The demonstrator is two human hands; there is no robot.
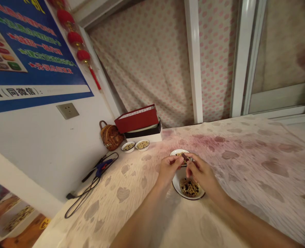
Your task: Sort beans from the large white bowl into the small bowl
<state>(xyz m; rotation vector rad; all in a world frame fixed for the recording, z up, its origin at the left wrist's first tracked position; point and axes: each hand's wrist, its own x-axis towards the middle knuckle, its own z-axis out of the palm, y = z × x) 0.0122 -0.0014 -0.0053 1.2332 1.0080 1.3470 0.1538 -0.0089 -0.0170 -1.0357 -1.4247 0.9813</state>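
Blue tool (pixel 102 166): on the bench (pixel 248 165), black cord (pixel 90 186) looped beside it.
Brown leather bag (pixel 110 136): by the wall, left of centre.
Left hand (pixel 169 168): fingers pressed together, just beside the pinch.
White dish (pixel 177 152): under the fingertips, frame centre.
White plate (pixel 188 198): below both hands, holding mixed grains (pixel 189 187).
Right hand (pixel 200 174): fingers pinching a small dark piece (pixel 185 157) above the dish.

A white wall (pixel 44 151) (blue poster (pixel 31 51) on it) beside pink-dotted cloth (pixel 142 62).
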